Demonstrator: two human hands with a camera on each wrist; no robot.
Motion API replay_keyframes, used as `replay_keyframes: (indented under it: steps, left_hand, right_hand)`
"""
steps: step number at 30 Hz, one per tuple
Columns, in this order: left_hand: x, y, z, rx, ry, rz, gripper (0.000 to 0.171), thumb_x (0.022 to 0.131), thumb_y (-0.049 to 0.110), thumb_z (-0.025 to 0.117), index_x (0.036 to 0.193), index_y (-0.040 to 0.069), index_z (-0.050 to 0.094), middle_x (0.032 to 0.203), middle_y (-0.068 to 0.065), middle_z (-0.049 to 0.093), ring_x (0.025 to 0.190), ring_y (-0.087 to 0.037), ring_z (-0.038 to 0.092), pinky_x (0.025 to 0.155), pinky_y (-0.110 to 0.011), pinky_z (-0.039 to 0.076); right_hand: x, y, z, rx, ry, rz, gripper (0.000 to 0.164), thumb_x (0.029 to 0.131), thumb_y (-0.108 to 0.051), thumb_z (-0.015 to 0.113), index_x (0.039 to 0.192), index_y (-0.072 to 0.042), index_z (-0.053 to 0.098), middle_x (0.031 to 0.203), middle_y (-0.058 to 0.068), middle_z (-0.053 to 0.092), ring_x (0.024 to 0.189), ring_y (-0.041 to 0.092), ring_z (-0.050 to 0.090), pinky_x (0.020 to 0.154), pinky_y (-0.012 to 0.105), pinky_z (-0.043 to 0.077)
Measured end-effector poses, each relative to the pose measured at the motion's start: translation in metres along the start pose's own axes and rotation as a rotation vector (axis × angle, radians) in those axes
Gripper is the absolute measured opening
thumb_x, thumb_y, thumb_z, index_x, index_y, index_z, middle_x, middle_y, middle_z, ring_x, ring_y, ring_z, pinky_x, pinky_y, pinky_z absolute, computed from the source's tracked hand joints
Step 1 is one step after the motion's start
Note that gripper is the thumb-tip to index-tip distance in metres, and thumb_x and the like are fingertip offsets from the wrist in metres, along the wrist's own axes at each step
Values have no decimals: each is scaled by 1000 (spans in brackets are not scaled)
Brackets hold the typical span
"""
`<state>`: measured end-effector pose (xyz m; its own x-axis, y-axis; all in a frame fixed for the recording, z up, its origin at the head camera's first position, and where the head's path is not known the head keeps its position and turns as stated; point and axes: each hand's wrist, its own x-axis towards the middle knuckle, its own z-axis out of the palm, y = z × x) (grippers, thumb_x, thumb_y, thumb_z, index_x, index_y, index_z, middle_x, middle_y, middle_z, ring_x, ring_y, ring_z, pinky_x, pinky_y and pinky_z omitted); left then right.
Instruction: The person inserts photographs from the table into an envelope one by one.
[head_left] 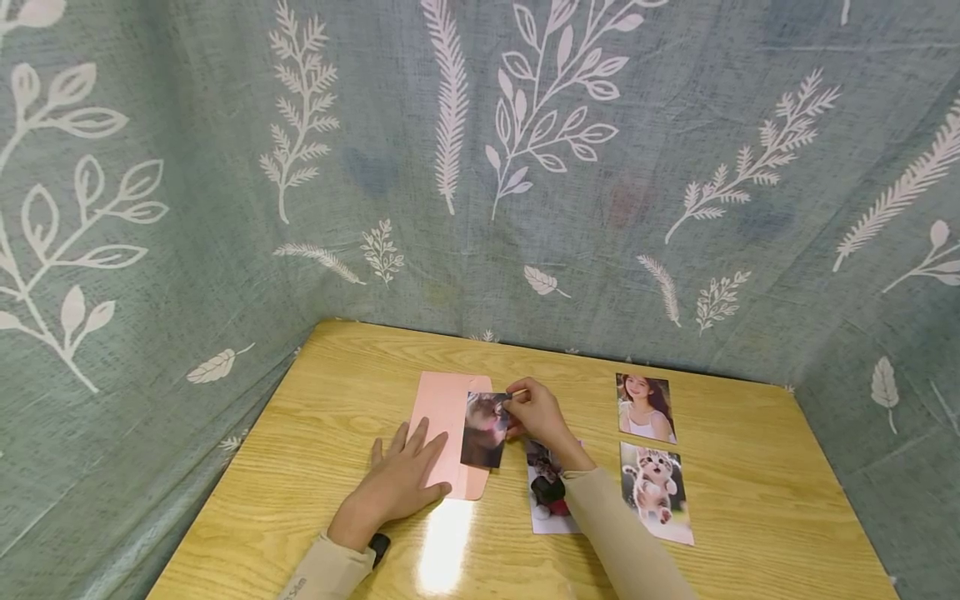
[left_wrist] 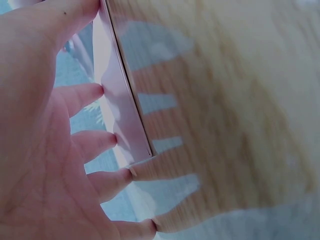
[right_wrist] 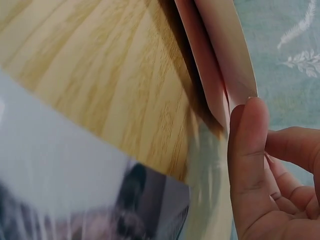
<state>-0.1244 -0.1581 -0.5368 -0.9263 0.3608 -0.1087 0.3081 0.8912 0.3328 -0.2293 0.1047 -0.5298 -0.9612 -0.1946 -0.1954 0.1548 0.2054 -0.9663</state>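
Left fingers point(head_left: 417, 437) spread, I'm steadying the pink envelope point(head_left: 438, 400); my right fingers point(head_left: 521, 406) are pinching one photo point(head_left: 483, 437), three prints point(head_left: 647, 408) waiting nearer the desk's point(head_left: 757, 475) right edge.

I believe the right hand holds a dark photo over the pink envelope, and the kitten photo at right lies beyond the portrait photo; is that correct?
Not quite: the kitten photo lies nearer than the portrait photo, as the head view shows. The right hand does hold a dark photo over the pink envelope.
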Motion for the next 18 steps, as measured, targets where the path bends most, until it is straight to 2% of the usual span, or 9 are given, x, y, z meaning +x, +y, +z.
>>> replay_keyframes:
  steps: [7, 18]
  left_hand:
    - [0, 1, -2, -1, -15, -6, 80, 93, 60, 61, 158, 24, 34, 164, -15, 18, 148, -46, 12, 105, -78, 13]
    - [0, 1, -1, -4, -20, -6, 79, 93, 59, 61, 158, 24, 34, 164, -15, 18, 148, -45, 11, 106, -77, 12]
  right_hand:
    - [3, 2, 6, -10, -36, -74, 23, 94, 6, 62, 116, 8, 54, 85, 18, 63, 56, 27, 67, 51, 42, 58]
    - [7, -1, 18, 1, -48, -31, 26, 93, 7, 63, 118, 9, 56, 87, 18, 63, 54, 22, 65, 53, 43, 59]
